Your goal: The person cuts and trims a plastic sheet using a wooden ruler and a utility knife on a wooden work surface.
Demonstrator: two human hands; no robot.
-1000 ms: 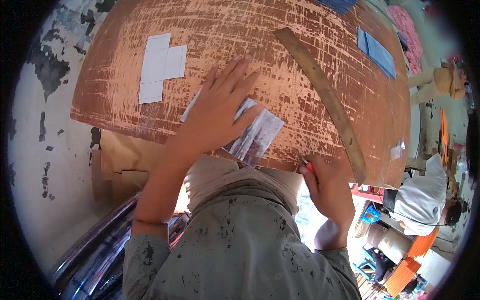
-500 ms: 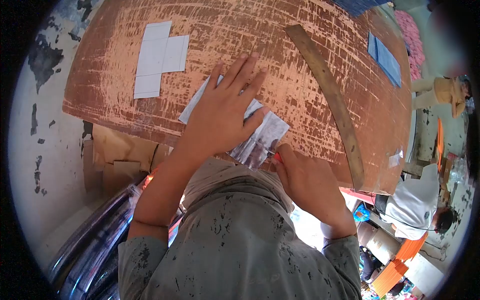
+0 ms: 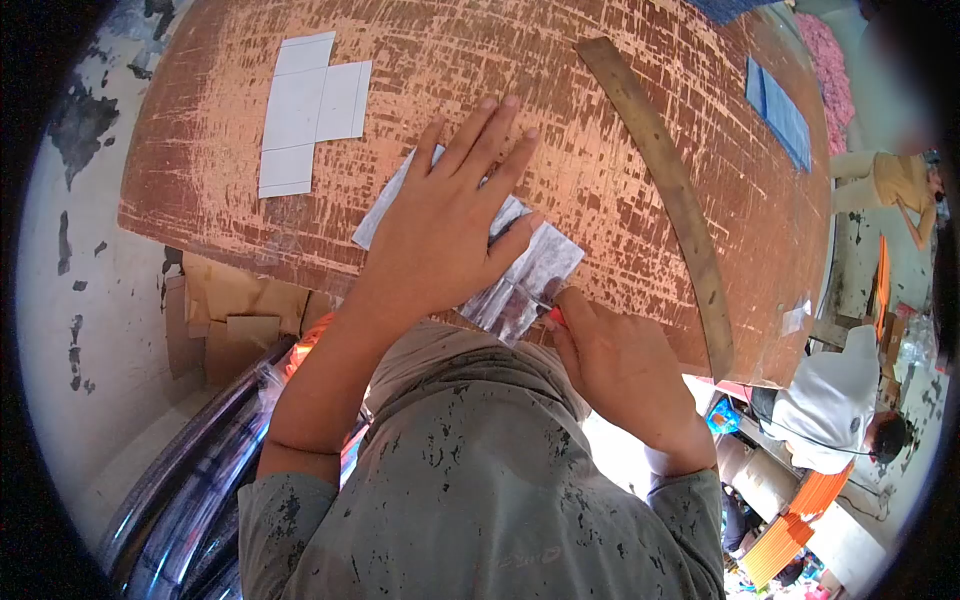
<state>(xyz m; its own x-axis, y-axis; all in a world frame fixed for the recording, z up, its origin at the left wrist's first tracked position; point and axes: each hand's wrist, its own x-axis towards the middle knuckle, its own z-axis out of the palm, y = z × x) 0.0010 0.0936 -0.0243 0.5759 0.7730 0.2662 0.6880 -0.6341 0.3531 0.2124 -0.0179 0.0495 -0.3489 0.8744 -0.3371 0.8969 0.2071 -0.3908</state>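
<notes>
My left hand (image 3: 440, 225) lies flat with its fingers spread on a silvery grey sheet (image 3: 550, 258) at the table's near edge. Part of the sheet is hidden beneath the palm and fingers. My right hand (image 3: 630, 370) is closed around a thin-bladed tool with a red handle (image 3: 556, 316); most of the handle is inside the fist. Its thin metal end lies over the sheet's lower right part. Farther up on the left lies a white paper template (image 3: 300, 110) with ruled lines and a side tab.
A long metal strip (image 3: 665, 180) lies right of the hands on the scratched brown table (image 3: 480, 50). Folded blue pieces (image 3: 778, 115) lie near its right edge. Shiny rolls (image 3: 190, 480) stand below left. Two people (image 3: 825, 410) (image 3: 900, 190) are off to the right.
The view has shifted slightly, so the template and strip sit a little differently. Both hands keep nearly the same places on the sheet; more of the tool's thin metal end shows.
</notes>
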